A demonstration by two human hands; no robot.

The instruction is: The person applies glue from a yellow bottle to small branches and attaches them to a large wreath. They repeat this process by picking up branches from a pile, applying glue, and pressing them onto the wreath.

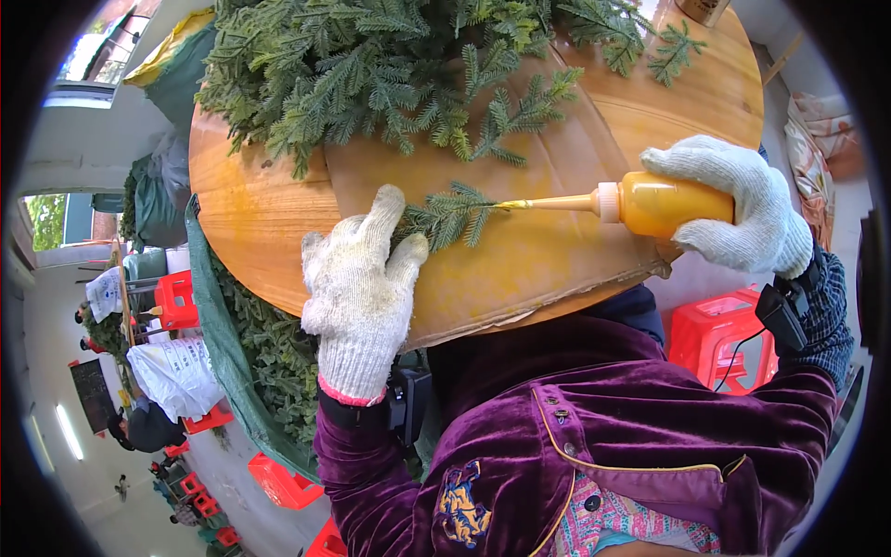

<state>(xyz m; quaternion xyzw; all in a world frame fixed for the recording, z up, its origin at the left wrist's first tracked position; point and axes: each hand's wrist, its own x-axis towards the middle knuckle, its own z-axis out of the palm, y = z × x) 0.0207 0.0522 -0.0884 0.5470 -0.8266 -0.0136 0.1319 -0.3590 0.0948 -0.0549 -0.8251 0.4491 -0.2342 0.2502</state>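
A yellow squeeze bottle (673, 203) with a long thin nozzle lies sideways in my right hand (742, 200), its gloved fingers wrapped round the body. The nozzle tip meets the stem end of a small green fir sprig (455, 213). My left hand (364, 283), in a soiled white knit glove with a pink cuff, pins the sprig's leafy end near its thumb and forefinger. Beneath both is a sheet of brown cardboard (557, 278) with yellow smears, on a round wooden table (251, 200).
A large heap of fir sprigs (371, 74) covers the table's far side, with a loose sprig (676, 53) at the far right. A green sack (246, 362) of greenery hangs at the left table edge. Red stools (719, 339) stand on the floor; people sit farther left.
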